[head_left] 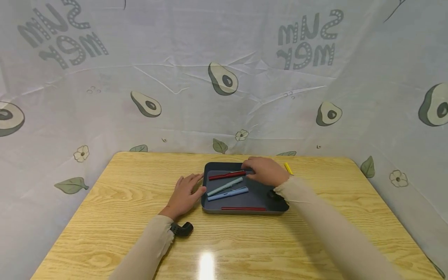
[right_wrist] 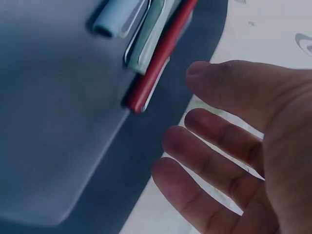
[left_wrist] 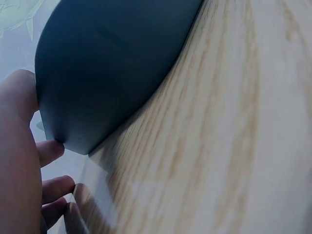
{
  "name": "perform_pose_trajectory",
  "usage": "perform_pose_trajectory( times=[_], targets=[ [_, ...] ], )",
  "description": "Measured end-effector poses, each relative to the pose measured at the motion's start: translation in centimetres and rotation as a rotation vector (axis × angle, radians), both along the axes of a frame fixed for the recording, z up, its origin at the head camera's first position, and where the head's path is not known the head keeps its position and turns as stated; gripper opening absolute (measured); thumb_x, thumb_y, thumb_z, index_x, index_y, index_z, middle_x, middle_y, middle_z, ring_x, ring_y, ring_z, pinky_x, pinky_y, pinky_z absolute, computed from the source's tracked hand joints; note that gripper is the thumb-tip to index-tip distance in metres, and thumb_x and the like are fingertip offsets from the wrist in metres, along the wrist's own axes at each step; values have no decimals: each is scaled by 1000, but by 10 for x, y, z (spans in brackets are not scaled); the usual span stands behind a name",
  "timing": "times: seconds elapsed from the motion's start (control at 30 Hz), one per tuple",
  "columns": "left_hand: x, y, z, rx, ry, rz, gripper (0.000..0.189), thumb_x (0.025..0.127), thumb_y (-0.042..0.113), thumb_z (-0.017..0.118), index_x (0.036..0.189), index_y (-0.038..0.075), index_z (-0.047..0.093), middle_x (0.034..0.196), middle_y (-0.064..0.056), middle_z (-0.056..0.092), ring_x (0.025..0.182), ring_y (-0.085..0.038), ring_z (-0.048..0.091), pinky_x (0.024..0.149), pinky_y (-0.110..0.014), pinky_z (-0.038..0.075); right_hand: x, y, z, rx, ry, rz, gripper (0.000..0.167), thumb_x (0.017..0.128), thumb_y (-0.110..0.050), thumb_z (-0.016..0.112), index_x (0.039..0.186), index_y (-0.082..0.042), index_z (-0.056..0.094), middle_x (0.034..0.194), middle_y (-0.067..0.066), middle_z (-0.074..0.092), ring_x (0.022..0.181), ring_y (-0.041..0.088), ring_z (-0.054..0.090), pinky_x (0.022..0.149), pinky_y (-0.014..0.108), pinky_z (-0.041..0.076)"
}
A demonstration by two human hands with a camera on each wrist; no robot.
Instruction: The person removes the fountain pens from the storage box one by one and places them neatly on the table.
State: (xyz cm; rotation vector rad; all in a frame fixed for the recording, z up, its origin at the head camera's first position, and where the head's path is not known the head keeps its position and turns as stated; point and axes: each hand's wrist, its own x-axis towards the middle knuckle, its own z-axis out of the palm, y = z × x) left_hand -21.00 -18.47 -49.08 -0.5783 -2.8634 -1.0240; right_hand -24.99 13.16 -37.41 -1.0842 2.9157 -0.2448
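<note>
Three slim pens: dark red pen, pale green pen, light blue pen; lying in left half of shallow dark grey rectangular tray.
Right hand: over tray's far right side; fingers loosely bent, holding nothing.
Left hand: touches tray's left wall, fingers loosely extended.
Yellow stick-shaped object: on wood-grain table, beyond right hand.
</note>
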Motion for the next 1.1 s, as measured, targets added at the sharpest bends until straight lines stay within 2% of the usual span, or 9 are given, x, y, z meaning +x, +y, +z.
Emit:
perform_pose_trajectory(
  times=[0.2,0.47,0.83,1.1],
  targets=[
    [0,0,2,3,-12,-7,62,106,46,54,159,16,44,159,-14,45,151,-34,34,127,-57,5,-9,-15,-11,-6,-47,40,25,93,-12,78,118,-11,74,111,8,71,89,19,66,76,38,57],
    [0,1,3,3,-8,-11,62,106,46,54,159,16,43,159,-15,45,151,-35,35,127,-58,6,-16,-23,-20,22,-121,33,21,95,-13,77,116,-10,75,111,5,72,97,21,68,85,41,58],
    [0,0,1,2,0,2,62,106,47,54,159,16,45,157,-14,46,150,-34,37,127,-57,7,-19,-21,-32,78,-183,13,19,94,-11,78,113,-11,76,108,4,68,94,18,65,83,38,57],
    [-1,0,-1,-4,3,1,62,106,48,54,159,16,45,158,-14,46,150,-33,36,128,-57,7,-22,-18,-40,111,-169,4,17,94,-12,78,110,-12,76,108,4,68,95,19,66,84,38,57]
  ],
)
